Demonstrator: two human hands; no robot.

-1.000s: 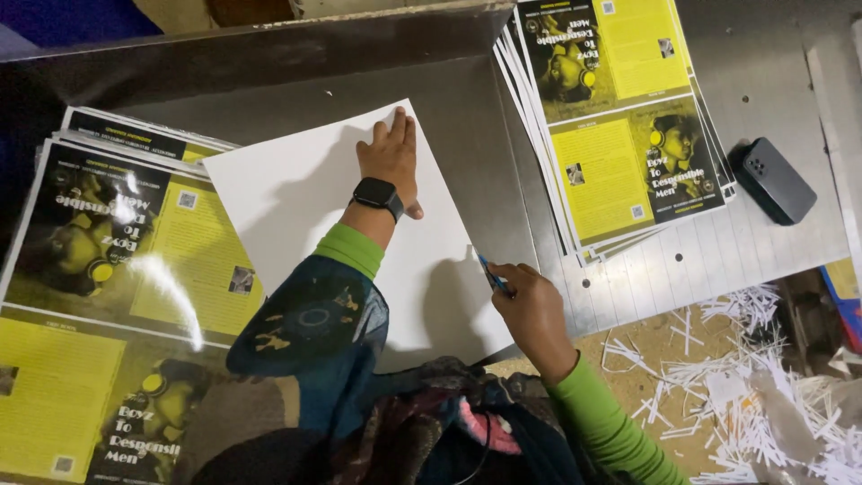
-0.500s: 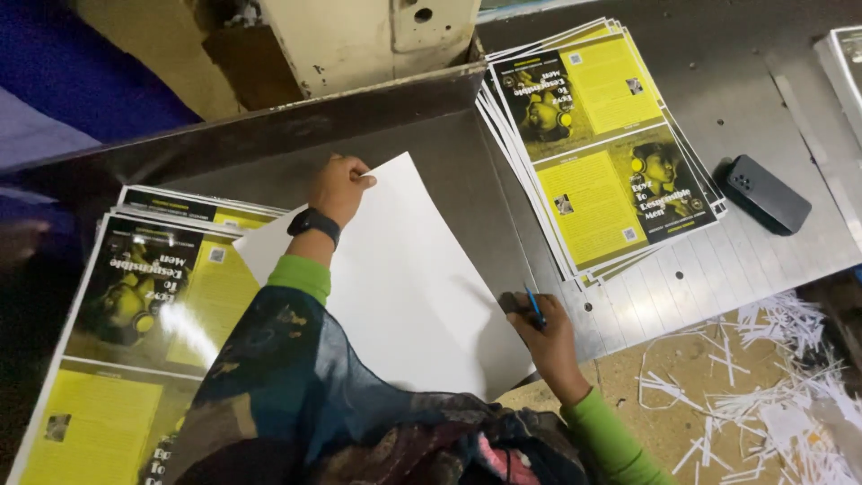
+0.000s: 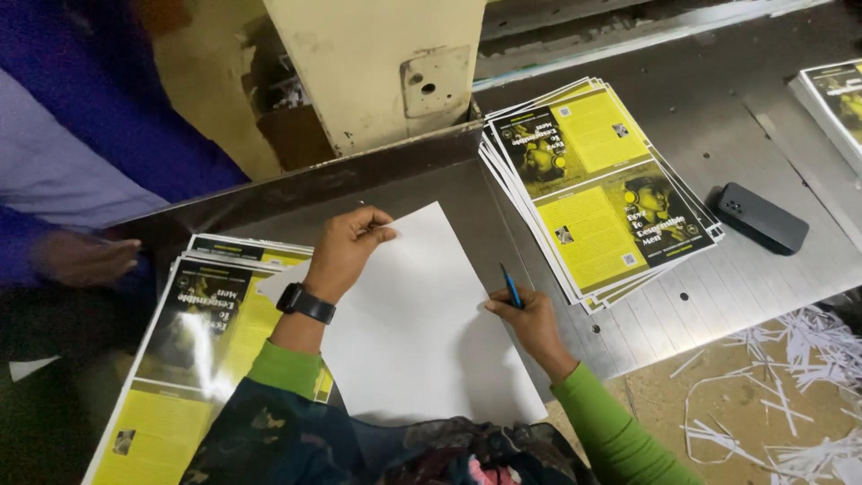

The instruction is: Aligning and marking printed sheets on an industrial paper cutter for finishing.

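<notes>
Pinching white sheet (image 3: 413, 314) far edge, left hand (image 3: 346, 251) fingers | right hand (image 3: 530, 321) fingers grasping blue pen (image 3: 510, 287) at right edge

Sheet (image 3: 413, 332): blank white, lying flat on the metal table, long edge angled (far corner tilted toward the right). Its left part overlaps the yellow-black print stack. Pen (image 3: 511, 287): blue, slim, nearly upright, tip at the sheet's right edge.
</notes>
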